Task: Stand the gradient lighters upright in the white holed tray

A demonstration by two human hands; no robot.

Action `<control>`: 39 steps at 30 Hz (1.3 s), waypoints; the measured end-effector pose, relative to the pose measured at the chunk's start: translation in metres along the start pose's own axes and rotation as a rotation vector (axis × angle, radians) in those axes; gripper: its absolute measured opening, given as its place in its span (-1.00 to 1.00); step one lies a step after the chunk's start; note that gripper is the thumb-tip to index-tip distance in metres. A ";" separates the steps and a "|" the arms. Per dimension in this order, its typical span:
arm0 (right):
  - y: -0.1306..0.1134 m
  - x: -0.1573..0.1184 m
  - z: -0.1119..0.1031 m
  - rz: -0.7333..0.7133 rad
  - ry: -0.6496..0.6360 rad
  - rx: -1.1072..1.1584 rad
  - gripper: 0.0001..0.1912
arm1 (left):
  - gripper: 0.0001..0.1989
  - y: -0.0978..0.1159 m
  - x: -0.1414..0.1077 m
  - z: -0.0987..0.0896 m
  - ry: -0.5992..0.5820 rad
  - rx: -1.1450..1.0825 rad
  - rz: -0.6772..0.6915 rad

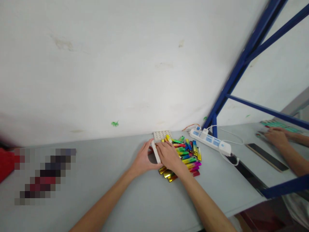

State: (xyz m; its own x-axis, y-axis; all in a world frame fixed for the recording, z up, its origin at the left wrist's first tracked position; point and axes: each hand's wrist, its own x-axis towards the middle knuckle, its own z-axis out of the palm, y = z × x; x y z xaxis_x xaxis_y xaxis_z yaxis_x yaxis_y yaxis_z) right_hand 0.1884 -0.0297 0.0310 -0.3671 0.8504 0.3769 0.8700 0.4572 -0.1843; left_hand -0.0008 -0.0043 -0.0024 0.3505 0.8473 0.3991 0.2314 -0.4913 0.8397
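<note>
My left hand (pixel 142 161) grips a white tray (pixel 155 152) between thumb and fingers, holding it tilted up so that its narrow side faces me. My right hand (pixel 168 155) is bent against the tray's right side, fingertips close to it. Whatever those fingertips hold is hidden. Under and beside my right hand lies a loose pile of shiny lighters (pixel 190 160) in yellow, green, blue, red and purple. Just behind the pile, by the wall, rests a white holed tray (pixel 162 134).
A white power strip (pixel 210 141) with plugs and cables lies right of the pile. A blue metal frame (pixel 231 77) rises beyond it. At far right a co-worker's hands (pixel 276 137) are near a dark flat bar (pixel 266 157). A red object (pixel 7 164) is at far left.
</note>
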 end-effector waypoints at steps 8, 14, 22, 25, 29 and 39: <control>0.006 0.005 -0.008 -0.013 -0.070 -0.076 -0.70 | 0.21 0.000 -0.002 0.000 -0.006 0.007 -0.019; 0.007 0.004 -0.005 -0.001 -0.052 -0.121 -0.69 | 0.22 0.000 0.000 -0.001 -0.018 0.005 -0.031; 0.015 0.002 -0.005 0.087 -0.061 -0.147 -0.66 | 0.23 0.001 0.000 -0.001 -0.003 0.000 -0.031; 0.021 0.002 -0.010 0.156 -0.055 -0.152 -0.67 | 0.24 0.001 0.000 -0.002 -0.008 0.016 -0.031; 0.032 0.001 -0.022 0.212 -0.077 -0.099 -0.68 | 0.29 -0.001 0.000 -0.003 -0.010 0.002 -0.048; 0.011 -0.006 -0.018 0.097 0.008 -0.002 -0.66 | 0.35 -0.003 0.000 -0.004 -0.012 -0.036 -0.070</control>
State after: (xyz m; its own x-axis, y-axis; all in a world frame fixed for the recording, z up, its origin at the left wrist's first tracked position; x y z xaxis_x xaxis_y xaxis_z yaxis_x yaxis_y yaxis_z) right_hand 0.2060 -0.0343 0.0430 -0.2784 0.8887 0.3642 0.9019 0.3723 -0.2190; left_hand -0.0056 -0.0019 -0.0036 0.3459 0.8765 0.3349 0.2233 -0.4235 0.8779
